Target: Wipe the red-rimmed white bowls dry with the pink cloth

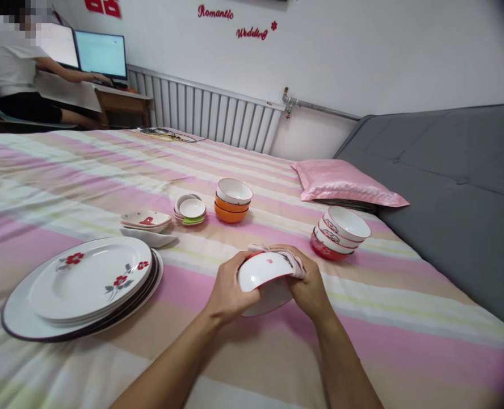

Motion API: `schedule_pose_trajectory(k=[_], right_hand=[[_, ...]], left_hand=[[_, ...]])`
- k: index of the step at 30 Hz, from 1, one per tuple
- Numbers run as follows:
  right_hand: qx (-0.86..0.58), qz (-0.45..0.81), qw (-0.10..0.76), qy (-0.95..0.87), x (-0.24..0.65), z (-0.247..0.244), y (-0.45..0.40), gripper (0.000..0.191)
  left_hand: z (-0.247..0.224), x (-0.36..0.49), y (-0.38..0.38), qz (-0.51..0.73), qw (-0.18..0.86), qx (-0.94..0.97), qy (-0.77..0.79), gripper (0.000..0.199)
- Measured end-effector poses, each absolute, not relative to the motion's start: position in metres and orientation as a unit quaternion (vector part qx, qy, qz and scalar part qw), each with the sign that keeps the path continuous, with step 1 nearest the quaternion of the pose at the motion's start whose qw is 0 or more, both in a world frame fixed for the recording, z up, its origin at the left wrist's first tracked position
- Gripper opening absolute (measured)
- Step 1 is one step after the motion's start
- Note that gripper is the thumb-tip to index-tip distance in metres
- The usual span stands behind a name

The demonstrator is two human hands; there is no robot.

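The person's left hand (235,288) has its grip clamped on the near side of a round white china bowl with a thin red rim (258,274); the right hand (308,284) is closed about the opposite side, pressing a pale pink cloth (298,266) against it; the bowl is held tilted above the pink, cream and white striped bedspread (405,346), apart from every stack, so I'd judge the wiping of this piece under way and not finished.

Around it the rest sits sorted by kind: a pile of white flower-printed plates (92,284) to the left; shallow white boat-shaped dishes (145,220) and small round white saucers (192,208) beyond; orange-sided bowls with a white one on top (231,204) farther back; red-and-white patterned bowls (339,236) to the right; which of these have been wiped, I cannot tell.
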State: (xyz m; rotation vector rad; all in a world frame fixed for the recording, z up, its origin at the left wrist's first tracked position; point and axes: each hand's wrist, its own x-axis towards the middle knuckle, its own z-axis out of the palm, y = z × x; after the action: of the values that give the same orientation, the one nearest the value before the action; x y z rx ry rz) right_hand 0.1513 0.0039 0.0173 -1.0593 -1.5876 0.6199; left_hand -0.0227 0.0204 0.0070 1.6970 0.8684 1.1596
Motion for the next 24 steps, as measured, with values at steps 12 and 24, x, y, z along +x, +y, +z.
schedule_pose_trajectory(k=[12, 24], right_hand=[[-0.465, 0.278, 0.625, -0.562, 0.140, -0.008, 0.018, 0.042], [-0.505, 0.326, 0.666, -0.441, 0.119, -0.020, 0.020, 0.029]], left_hand=[[0.006, -0.024, 0.023, 0.514, 0.518, 0.588, 0.350, 0.052], [-0.004, -0.025, 0.025, 0.562, 0.554, 0.516, 0.334, 0.048]])
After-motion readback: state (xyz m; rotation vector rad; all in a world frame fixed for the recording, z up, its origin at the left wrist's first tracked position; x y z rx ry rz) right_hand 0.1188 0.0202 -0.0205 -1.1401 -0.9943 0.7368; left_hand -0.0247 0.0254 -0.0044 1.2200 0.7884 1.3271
